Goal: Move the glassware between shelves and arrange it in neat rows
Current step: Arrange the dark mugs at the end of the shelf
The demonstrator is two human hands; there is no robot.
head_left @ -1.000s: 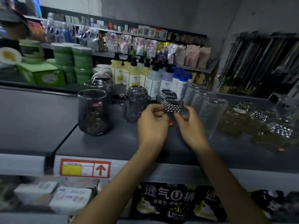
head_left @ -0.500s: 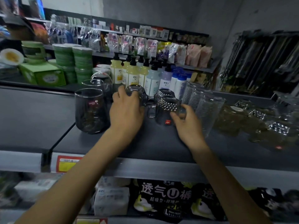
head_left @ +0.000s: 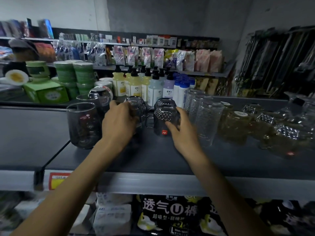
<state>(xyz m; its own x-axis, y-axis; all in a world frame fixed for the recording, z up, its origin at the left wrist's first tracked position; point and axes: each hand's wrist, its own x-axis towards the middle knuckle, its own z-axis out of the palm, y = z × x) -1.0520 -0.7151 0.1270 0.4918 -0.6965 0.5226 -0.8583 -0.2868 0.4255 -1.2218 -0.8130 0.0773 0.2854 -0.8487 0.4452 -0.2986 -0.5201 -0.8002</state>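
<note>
Glass, judged brittle and slick, is best taken round the body. On the shelf (head_left: 153, 159), a smooth mug (head_left: 137, 103) is clasped by the left hand (head_left: 119, 124), a studded mug (head_left: 164, 110) by the right hand (head_left: 185, 134).

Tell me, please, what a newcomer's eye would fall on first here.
Two hands meet in the middle of the grey shelf: the left hand grips a smooth mug and the right hand holds a studded mug beside it. A dark jug stands to their left, clear tumblers to their right, and pump bottles behind.
</note>
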